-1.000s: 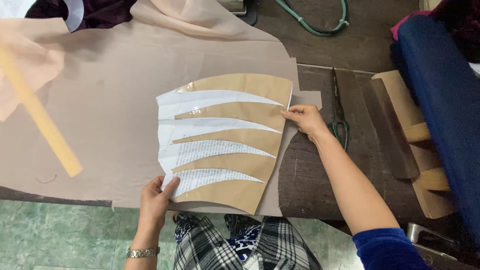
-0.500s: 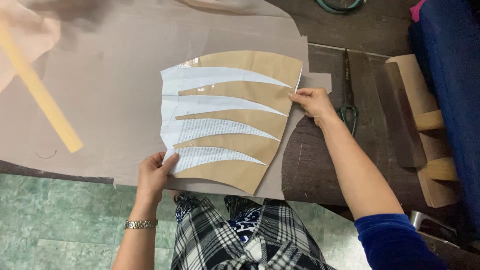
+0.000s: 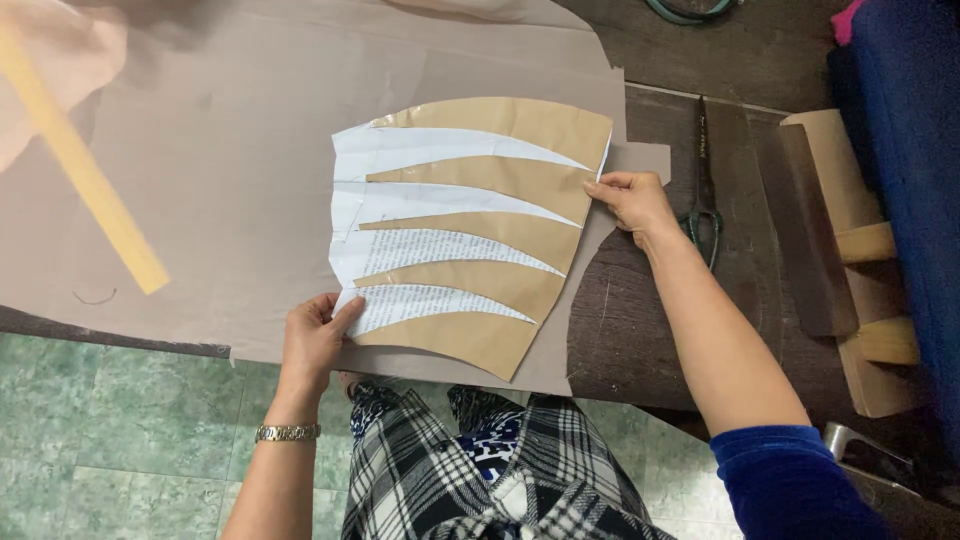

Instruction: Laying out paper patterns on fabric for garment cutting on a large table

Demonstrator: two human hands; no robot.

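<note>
Brown 1 pattern (image 3: 480, 235), 2 hands, 1 scissors (image 3: 704, 190)

Bare forearms, one blue sleeve, a checked garment below.

The left hand (image 3: 312, 335) is showing at lower left of the frame, wearing a metal link wristwatch (image 3: 287, 432), gold and silver in tone, with the forearm bare beneath it. The right hand (image 3: 632, 201) is coming in from the lower right, its forearm bare too, and a deep blue sleeve (image 3: 790, 480) is bunching near the bottom edge. At bottom centre a black-and-white plaid garment (image 3: 480, 470) is showing, with a dark blue and white patterned fabric (image 3: 492, 440) peeking between its folds.
</note>
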